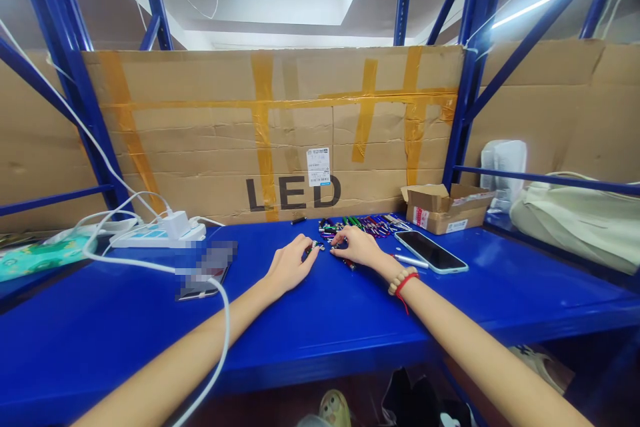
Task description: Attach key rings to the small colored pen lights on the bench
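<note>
My left hand [293,263] rests low over the blue table, thumb and fingers closed on a small dark piece with a shiny metal end [319,245]. Its exact kind is too small to make out. A short gap away, my right hand [359,247] has its thumb and forefinger curled together. Something small and dark shows between those fingers, mostly hidden. Behind the right hand lies a pile of slim colourful pen-like pieces [373,224], some green, purple and silver. A dark reddish piece [349,265] lies under the right hand. One short black piece [299,221] lies apart, farther back.
A phone [433,251] and a silver-white pen [411,261] lie to the right, before an opened cardboard box [447,208]. On the left are another phone [210,273], a power strip [155,235] and a white cable [226,320] crossing over my left forearm. Taped cardboard [215,167] stands behind.
</note>
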A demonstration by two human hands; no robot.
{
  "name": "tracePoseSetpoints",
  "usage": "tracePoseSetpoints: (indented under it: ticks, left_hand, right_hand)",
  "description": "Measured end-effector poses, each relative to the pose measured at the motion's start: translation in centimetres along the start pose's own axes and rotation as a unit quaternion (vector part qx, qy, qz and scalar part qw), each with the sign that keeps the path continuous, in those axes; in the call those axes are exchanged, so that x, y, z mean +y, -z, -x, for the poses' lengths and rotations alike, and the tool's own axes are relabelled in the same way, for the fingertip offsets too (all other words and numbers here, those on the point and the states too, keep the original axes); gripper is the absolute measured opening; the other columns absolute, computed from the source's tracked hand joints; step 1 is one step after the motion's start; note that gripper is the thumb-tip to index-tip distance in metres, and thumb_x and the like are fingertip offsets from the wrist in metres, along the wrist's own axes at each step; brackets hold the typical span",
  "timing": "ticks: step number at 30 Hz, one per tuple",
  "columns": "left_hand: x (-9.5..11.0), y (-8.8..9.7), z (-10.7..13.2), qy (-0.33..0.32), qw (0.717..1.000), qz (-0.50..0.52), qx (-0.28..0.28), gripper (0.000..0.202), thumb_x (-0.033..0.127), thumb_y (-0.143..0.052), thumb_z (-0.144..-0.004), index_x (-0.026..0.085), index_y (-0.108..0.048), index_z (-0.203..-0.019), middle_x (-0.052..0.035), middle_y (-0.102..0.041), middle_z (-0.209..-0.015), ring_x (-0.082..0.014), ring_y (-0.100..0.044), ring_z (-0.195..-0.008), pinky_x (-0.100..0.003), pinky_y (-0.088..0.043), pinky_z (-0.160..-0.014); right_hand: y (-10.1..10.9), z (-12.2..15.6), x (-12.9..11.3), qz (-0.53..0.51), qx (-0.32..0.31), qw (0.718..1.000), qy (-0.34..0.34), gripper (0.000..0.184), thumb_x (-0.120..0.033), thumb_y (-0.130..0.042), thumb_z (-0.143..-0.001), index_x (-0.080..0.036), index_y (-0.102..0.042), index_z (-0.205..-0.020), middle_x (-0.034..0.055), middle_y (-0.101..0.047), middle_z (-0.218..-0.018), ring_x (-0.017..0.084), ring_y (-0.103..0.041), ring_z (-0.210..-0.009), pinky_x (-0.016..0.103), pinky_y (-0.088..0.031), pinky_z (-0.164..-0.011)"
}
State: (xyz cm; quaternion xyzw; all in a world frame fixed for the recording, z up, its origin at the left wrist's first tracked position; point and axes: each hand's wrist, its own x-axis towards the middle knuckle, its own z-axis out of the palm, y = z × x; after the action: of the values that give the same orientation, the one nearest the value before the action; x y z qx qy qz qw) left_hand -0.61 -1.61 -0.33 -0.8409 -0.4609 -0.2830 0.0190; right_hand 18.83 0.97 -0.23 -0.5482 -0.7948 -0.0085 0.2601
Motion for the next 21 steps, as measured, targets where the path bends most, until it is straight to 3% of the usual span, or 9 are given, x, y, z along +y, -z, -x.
tracePoseSetpoints:
  ticks: [5,11,21]
  left_hand:
    - [-0.04,-0.10,0.01,-0.001,1.000,0.003,0.006,0.029,0.040,-0.031,-0.088,0.021,-0.048,-0.074,0.0026,-0.049,-0.076,-0.0102,-0.048,-0.062,-0.023,-0.033,-0.055]
    - [-0.12,-0.19,-0.09,-0.001,1.000,0.011,0.004,0.029,0.040,-0.032,-0.088,0.021,-0.047,-0.072,0.0032,-0.048,-0.075,-0.0094,-0.046,-0.058,-0.022,-0.032,-0.054]
    - [-0.29,-0.21,-0.16,-0.005,1.000,0.007,0.002,0.029,0.040,-0.033,-0.088,0.021,-0.050,-0.075,0.0025,-0.050,-0.077,-0.0093,-0.047,-0.058,-0.023,-0.034,-0.054]
  right_hand:
    - [-0.07,-0.11,-0.01,-0.008,-0.014,1.000,-0.011,0.015,-0.031,-0.063,-0.071,-0.022,-0.068,-0.081,0.0008,-0.069,-0.085,0.016,-0.061,-0.082,0.024,-0.043,-0.067]
    - [-0.06,-0.18,-0.02,-0.006,-0.017,1.000,-0.015,0.013,-0.031,-0.062,-0.071,-0.022,-0.068,-0.078,0.0007,-0.070,-0.087,0.017,-0.061,-0.085,0.025,-0.043,-0.068]
    - [0.20,-0.39,-0.49,-0.082,0.070,0.994,-0.037,0.011,-0.026,-0.062,-0.065,-0.019,-0.062,-0.074,-0.0002,-0.069,-0.074,0.014,-0.062,-0.069,0.021,-0.041,-0.058]
